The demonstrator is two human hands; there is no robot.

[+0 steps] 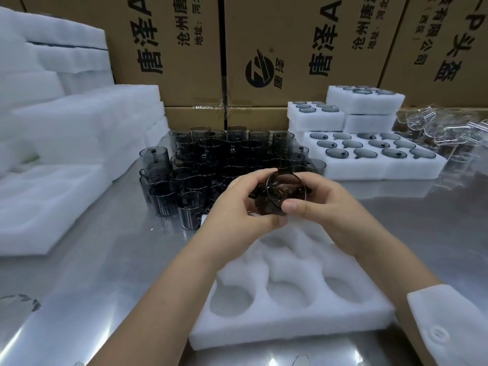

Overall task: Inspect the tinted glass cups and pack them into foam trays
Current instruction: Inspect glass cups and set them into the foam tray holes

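- Fingers (247,184) of your left hand (237,210) and right hand (327,204) curl round a smoky tinted cylindrical glass cup (286,187), above the white foam tray (290,323).
- Looks thin, slick, brittle, though blurred: grip its wall.

The steel tabletop (118,260) carries an empty foam tray (290,323) at lower centre, tinted glass cups (190,165) mid-frame, filled trays (383,171) upper right, and foam stacks (52,207) at left.

The left hand (237,207) and right hand (330,207) are bare; the right arm wears a white sleeve (449,318) with a pale button (437,334).
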